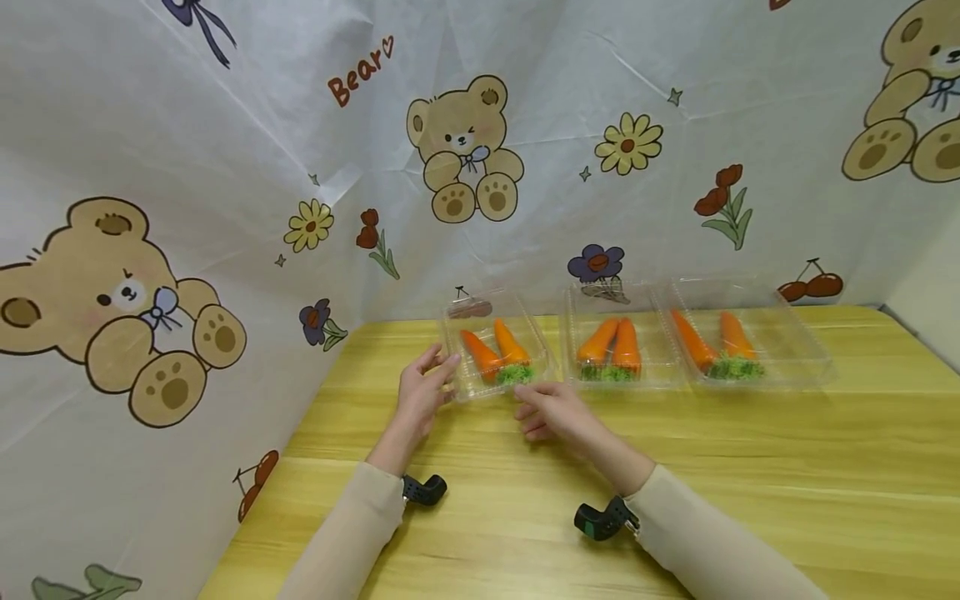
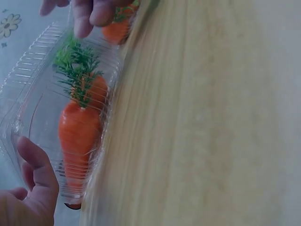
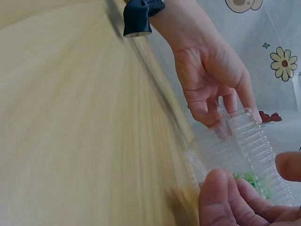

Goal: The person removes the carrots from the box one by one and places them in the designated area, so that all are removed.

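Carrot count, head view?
6 carrots: two in the left box, two in the middle box, two in the right box. None seems hidden.

The leftmost clear plastic box (image 1: 474,390) is angled near the back edge of the worktop (image 1: 472,533); inside, two orange carrots (image 1: 510,342) are laid, green tops frontmost.

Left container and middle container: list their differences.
The left container sits askew, the middle container straighter. The left hand grips the left one; none grips the middle one. The left one's carrots spread at their tips; the middle one's carrots nearly touch there. Both are clear plastic, each holding two orange carrots.
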Demonstrator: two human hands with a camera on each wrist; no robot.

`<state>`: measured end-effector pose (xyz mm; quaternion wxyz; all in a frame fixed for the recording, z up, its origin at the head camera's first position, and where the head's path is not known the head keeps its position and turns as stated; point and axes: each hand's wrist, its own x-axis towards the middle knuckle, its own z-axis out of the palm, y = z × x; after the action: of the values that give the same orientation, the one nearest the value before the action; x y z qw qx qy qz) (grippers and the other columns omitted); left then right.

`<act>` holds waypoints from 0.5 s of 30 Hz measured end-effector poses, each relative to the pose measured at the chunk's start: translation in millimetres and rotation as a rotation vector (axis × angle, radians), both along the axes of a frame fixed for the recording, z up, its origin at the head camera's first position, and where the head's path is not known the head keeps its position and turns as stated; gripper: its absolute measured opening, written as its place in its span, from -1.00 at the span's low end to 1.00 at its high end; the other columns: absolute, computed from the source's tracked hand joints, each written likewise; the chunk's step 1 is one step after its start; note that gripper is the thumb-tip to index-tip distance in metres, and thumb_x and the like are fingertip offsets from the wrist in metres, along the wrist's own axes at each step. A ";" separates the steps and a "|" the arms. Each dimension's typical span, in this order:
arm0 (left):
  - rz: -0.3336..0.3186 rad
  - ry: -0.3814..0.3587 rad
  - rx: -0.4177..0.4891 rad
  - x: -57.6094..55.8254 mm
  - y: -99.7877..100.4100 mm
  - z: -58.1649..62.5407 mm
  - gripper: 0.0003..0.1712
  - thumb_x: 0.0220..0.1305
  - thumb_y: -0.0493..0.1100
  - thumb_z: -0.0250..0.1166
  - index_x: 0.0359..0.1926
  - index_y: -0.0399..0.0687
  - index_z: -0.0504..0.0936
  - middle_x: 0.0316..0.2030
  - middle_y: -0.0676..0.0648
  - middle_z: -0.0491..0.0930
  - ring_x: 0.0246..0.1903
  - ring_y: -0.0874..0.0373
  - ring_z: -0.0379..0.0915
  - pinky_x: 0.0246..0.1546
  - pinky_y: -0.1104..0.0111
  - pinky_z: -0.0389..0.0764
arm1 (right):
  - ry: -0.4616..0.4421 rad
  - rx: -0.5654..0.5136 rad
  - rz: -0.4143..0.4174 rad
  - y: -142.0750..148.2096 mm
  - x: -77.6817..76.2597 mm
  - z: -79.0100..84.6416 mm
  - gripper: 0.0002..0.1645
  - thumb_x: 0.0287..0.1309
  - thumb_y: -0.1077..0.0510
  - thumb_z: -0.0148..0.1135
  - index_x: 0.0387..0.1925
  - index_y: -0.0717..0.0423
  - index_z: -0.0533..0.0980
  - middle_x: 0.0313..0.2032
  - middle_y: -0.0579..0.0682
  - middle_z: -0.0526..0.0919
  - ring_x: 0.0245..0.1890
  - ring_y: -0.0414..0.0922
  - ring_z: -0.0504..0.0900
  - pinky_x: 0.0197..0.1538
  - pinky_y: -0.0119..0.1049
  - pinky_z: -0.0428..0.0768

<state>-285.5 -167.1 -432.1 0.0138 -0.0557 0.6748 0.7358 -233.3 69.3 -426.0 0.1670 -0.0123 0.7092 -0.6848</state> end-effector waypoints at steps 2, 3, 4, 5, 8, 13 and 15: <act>0.009 0.000 0.003 2.4 1.4 -0.2 -0.20 0.37 -0.02 0.41 0.55 0.05 0.31 0.31 -0.15 0.36 -0.14 0.12 0.39 -0.42 0.45 0.67 | -0.045 -0.057 -0.008 -3.4 -1.3 -1.7 -0.44 0.54 0.01 0.09 0.20 0.46 0.47 -0.20 0.22 0.70 -0.43 -0.12 0.67 -0.31 -0.33 0.77; 0.014 -0.001 0.007 3.7 2.0 -0.6 -0.19 0.37 -0.02 0.41 0.55 0.05 0.31 0.31 -0.14 0.36 -0.15 0.13 0.38 -0.43 0.46 0.66 | -0.064 -0.086 -0.015 -4.9 -2.0 -2.8 -0.44 0.54 0.01 0.09 0.20 0.47 0.46 -0.23 0.19 0.70 -0.44 -0.13 0.67 -0.32 -0.34 0.77; 0.021 -0.002 0.011 4.9 2.5 -1.0 -0.19 0.37 -0.02 0.41 0.55 0.05 0.30 0.30 -0.14 0.36 -0.15 0.13 0.38 -0.44 0.45 0.66 | -0.081 -0.115 -0.026 -6.3 -2.8 -3.9 -0.46 0.54 0.03 0.08 0.19 0.48 0.46 -0.26 0.17 0.70 -0.45 -0.14 0.66 -0.33 -0.35 0.76; 0.027 -0.004 0.016 6.5 3.2 -1.2 -0.18 0.37 -0.02 0.41 0.55 0.05 0.30 0.29 -0.13 0.36 -0.16 0.14 0.37 -0.44 0.45 0.65 | -0.095 -0.140 -0.033 -7.6 -3.6 -5.2 -0.47 0.55 0.03 0.07 0.17 0.48 0.46 -0.29 0.14 0.70 -0.47 -0.15 0.66 -0.33 -0.35 0.76; 0.047 0.001 0.019 10.0 4.8 -2.9 -0.15 0.35 0.00 0.43 0.56 0.04 0.29 0.27 -0.13 0.35 -0.17 0.16 0.37 -0.45 0.45 0.65 | -0.123 -0.195 -0.043 -10.8 -5.2 -9.0 -0.48 0.56 0.03 0.05 0.14 0.48 0.44 -0.36 0.07 0.68 -0.48 -0.16 0.66 -0.33 -0.36 0.76; 0.087 0.023 0.002 16.2 8.6 -3.9 -0.11 0.32 0.03 0.45 0.57 0.00 0.27 0.27 -0.14 0.34 -0.19 0.17 0.37 -0.45 0.45 0.66 | -0.153 -0.242 -0.052 -14.5 -8.2 -13.5 -0.49 0.57 0.01 0.03 0.12 0.45 0.44 -0.37 0.03 0.67 -0.47 -0.16 0.68 -0.33 -0.37 0.75; 0.108 0.032 0.006 19.3 10.8 -3.4 -0.10 0.32 0.01 0.45 0.57 0.00 0.26 0.28 -0.14 0.33 -0.20 0.18 0.36 -0.45 0.45 0.66 | -0.162 -0.260 -0.055 -16.5 -9.6 -14.5 -0.50 0.57 0.02 0.02 0.13 0.45 0.43 -0.37 0.04 0.67 -0.48 -0.17 0.69 -0.34 -0.38 0.75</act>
<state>-266.2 -156.3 -435.5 -0.0367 -0.0803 0.6686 0.7384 -242.9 52.8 -440.5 0.2021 0.0409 0.5988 -0.7739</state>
